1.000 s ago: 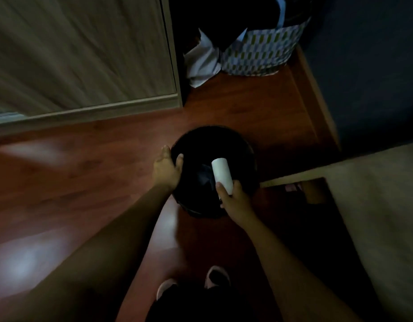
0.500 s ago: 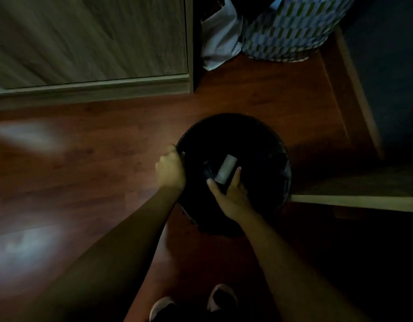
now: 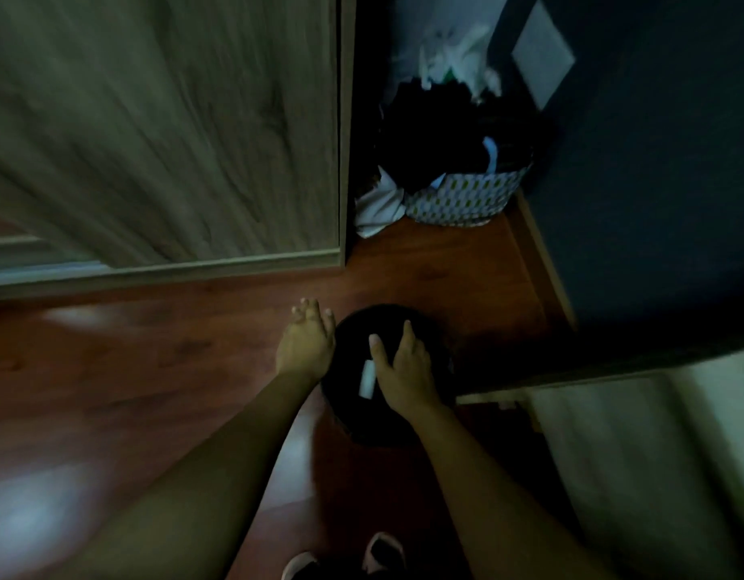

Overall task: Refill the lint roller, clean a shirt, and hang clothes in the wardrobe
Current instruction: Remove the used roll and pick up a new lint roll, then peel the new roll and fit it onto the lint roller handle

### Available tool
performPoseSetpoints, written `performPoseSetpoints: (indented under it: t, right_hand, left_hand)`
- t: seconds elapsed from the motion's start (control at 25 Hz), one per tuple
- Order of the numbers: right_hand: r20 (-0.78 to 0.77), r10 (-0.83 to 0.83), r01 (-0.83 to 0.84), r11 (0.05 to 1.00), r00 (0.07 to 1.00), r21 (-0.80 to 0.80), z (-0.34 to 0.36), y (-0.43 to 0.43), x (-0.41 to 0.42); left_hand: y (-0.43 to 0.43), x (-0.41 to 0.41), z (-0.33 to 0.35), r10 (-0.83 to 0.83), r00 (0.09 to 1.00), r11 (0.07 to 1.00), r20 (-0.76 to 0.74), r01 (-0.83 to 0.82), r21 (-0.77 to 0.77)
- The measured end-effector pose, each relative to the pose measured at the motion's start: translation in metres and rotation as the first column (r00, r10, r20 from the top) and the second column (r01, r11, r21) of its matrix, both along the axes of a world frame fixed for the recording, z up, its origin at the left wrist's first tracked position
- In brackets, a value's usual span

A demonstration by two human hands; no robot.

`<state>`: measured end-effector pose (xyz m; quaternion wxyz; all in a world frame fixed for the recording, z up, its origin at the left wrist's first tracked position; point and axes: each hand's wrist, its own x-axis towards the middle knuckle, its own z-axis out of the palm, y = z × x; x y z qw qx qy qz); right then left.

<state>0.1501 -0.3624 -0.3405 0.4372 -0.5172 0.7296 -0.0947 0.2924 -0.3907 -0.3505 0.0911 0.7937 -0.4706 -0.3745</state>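
Left hand: the left hand (image 3: 305, 347) hangs flat with its fingers straight and close together, holding nothing. It sits just beside the left edge of the bin; I cannot tell whether it touches the rim.
Right hand: the right hand (image 3: 404, 366) is spread over the bin's mouth, palm down, with its fingers straight, its thumb held apart and nothing gripped.
White roll: a small white roll (image 3: 367, 378) shows inside the dark opening of the bin, tilted, right beside the thumb side of the right hand. Whether skin touches it I cannot tell.
Bin: a round black bin (image 3: 374, 429) stands on the floor directly in front of the person, its inside too dark to read.
Floor: glossy reddish wooden floor (image 3: 152, 362) with pale patches of light on the left.
Wardrobe: a grey wood-grain wardrobe door (image 3: 173, 131) fills the upper left, its bottom edge meeting the floor.
Corner: beyond the bin, between the wardrobe and the dark wall (image 3: 655, 161), sits a patterned bag (image 3: 462, 198) heaped with dark clothes (image 3: 437, 140). A white cloth (image 3: 378, 207) spills over its left side onto the floor.
Right side: a pale blurred surface (image 3: 655, 454) runs along the lower right, well apart from the hands.
Feet: the tips of the person's shoes (image 3: 383, 554) show at the bottom edge, near the bin.
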Motion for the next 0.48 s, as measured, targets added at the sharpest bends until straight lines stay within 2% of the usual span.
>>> performPoseSetpoints:
  t: [0.2,0.28,0.4,0.48]
  right_hand:
    - [0.067,-0.023,0.033,0.988,0.997,-0.153,0.174,0.024,-0.006]
    - [0.008,0.000,0.002,0.968,1.000,-0.250,0.226,0.046,-0.021]
    - [-0.163,-0.042,-0.027,0.915,0.986,-0.403,0.297,0.096,-0.055]
    - [-0.181,-0.087,-0.009,0.882,0.980,-0.471,0.329,0.135,-0.081]
  left_hand:
    - [0.036,-0.012,0.161,-0.175,0.984,0.951,-0.013,0.166,-0.261]
    - [0.058,-0.025,0.209,-0.202,0.978,0.930,-0.046,0.177,-0.323]
    - [0.101,-0.052,0.280,-0.304,0.947,0.874,-0.109,0.231,-0.427]
    - [0.130,-0.079,0.309,-0.382,0.916,0.833,-0.121,0.284,-0.475]
